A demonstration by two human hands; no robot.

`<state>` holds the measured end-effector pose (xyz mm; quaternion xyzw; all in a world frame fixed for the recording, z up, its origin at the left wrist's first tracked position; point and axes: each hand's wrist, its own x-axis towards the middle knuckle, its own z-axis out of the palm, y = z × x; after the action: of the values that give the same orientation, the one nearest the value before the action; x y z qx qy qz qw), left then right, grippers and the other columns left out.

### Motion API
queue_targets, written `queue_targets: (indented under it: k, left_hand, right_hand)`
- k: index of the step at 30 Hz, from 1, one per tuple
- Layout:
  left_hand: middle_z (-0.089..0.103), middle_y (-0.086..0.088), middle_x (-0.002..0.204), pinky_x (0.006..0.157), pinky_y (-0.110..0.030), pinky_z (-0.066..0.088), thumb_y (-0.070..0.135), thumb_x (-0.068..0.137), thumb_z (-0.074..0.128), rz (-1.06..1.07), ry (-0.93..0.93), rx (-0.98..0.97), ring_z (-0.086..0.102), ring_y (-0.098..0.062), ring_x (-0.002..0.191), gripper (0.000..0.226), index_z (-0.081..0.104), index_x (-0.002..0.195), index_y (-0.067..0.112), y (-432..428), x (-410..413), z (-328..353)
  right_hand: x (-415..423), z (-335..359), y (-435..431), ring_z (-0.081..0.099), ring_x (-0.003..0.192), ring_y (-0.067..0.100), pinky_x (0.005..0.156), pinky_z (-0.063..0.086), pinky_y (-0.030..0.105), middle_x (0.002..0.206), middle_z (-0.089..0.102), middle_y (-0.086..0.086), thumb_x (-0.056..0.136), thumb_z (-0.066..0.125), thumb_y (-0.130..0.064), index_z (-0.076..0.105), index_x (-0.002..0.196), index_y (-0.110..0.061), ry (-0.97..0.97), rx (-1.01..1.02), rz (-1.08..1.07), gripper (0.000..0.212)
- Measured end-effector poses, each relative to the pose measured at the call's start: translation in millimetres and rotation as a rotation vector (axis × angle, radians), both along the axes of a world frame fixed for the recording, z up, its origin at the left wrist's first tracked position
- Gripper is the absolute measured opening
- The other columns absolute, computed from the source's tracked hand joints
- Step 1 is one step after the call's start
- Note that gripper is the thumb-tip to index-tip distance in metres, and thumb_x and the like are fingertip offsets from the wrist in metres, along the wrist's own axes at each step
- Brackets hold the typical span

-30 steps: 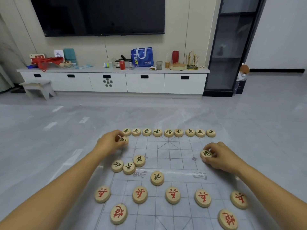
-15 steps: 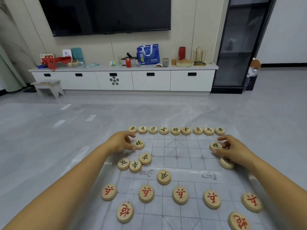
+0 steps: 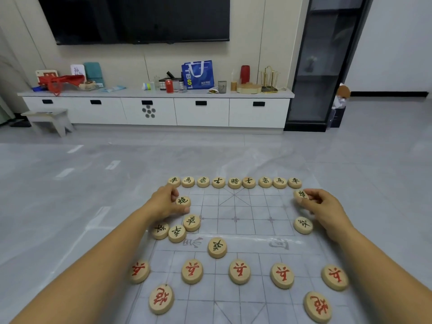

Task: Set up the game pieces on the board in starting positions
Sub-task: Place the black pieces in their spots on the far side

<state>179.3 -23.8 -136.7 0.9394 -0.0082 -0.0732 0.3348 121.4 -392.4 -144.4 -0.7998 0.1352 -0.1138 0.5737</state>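
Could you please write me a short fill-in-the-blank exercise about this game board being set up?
The far row holds ___ pieces. The row of five pieces nearer the person carries ___ lettering. The left hand pinches a left-side disc and the right hand a right-side disc, both lettered in ___.
Missing words: nine; red; black.

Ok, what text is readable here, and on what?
"車 馬 象 士 將 士 象 馬 車": back row.
"炮": left cannon in left hand; right cannon in right hand; red cannons.
"卒": black soldiers.
"兵": red soldiers.
"TBS": blue bag.
River lettering on board, shelf card: too faint.
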Motion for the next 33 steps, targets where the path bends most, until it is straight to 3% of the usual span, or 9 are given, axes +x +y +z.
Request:
queue_targets:
  k: [2,4,8,13,18,22,33]
  left_hand:
    - [0.048,-0.004,0.098,0.074,-0.03,0.04,0.03,0.07,0.079,-0.004,-0.023,0.019,0.044,-0.017,0.082,0.037,0.048,0.089,0.023,1,1,-3]
    - [0.049,-0.006,0.101,0.076,-0.03,0.04,0.029,0.071,0.078,-0.011,-0.027,-0.007,0.046,-0.018,0.083,0.032,0.05,0.086,0.027,2,1,-5]
    - [0.046,-0.01,0.11,0.08,-0.028,0.038,0.019,0.074,0.076,-0.016,-0.006,-0.106,0.046,-0.018,0.089,0.032,0.057,0.1,0.024,5,0,-7]
    - [0.041,-0.007,0.115,0.086,-0.026,0.035,0.011,0.078,0.072,-0.019,0.039,-0.222,0.043,-0.017,0.1,0.037,0.057,0.111,0.022,8,-3,-6]
    - [0.044,-0.004,0.098,0.072,-0.017,0.042,0.002,0.072,0.075,0.008,0.064,-0.326,0.043,-0.012,0.082,0.047,0.052,0.112,0.011,11,-4,-6]
    - [0.044,-0.005,0.099,0.068,-0.016,0.039,0.007,0.073,0.075,-0.002,0.01,-0.278,0.041,-0.009,0.079,0.036,0.055,0.102,0.012,9,-1,-10]
    - [0.045,-0.007,0.107,0.073,-0.019,0.038,0.013,0.075,0.075,-0.013,-0.03,-0.235,0.043,-0.012,0.086,0.033,0.057,0.102,0.018,12,5,-18]
  right_hand:
    - [0,0,-3,0.051,0.073,0.013,0.064,0.042,0.021,0.086,0.056,0.001,0.08,0.07,-0.015,0.06,0.11,-0.007,0.011,0.002,0.006,0.032]
    - [2,-2,-3,0.051,0.074,0.013,0.066,0.041,0.02,0.093,0.057,0.005,0.079,0.071,-0.016,0.061,0.11,-0.005,0.024,-0.136,0.04,0.034]
    - [5,-7,4,0.051,0.087,0.015,0.077,0.037,0.025,0.107,0.054,0.007,0.076,0.074,-0.027,0.063,0.111,-0.013,0.073,-0.354,0.122,0.039]
    - [8,-5,10,0.051,0.1,0.017,0.085,0.039,0.029,0.112,0.049,0.006,0.075,0.075,-0.026,0.063,0.11,-0.021,0.117,-0.349,0.185,0.037]
    - [11,-6,8,0.053,0.106,0.021,0.09,0.043,0.032,0.114,0.051,0.007,0.074,0.076,-0.028,0.062,0.104,-0.027,0.142,-0.34,0.212,0.033]
    - [10,-5,10,0.049,0.103,0.018,0.086,0.038,0.03,0.113,0.049,0.005,0.073,0.076,-0.028,0.061,0.109,-0.019,0.144,-0.359,0.194,0.039]
    - [7,-2,12,0.047,0.1,0.017,0.083,0.036,0.028,0.111,0.049,0.005,0.075,0.075,-0.027,0.059,0.107,-0.017,0.137,-0.376,0.186,0.038]
